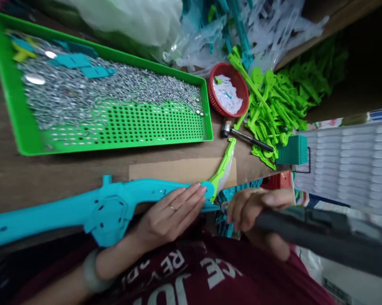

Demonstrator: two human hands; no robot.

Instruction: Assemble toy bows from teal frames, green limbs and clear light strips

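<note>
1. We judged the work to be midway: a long teal plastic arm (82,207) lay across the near edge of the table (51,173), and a lime-green piece (221,167) already met its right end, though we could not tell whether the joint was fastened.
2. Much seemed left — a heap of loose green parts (280,101) waited far right, and the green tray (19,123) at far left was full of small metal fasteners (92,91).
3. Our left hand (173,209) lay flat on the teal arm near its right end, fingers together and straight — pressing, not clasping.
4. Our right hand (251,207) was curled just right of the joint, touching a dark grey tool (321,239); its grip on the tool we could not tell.
5. A small hammer (244,135) and a red basket (229,89) sat beyond, untouched.
</note>
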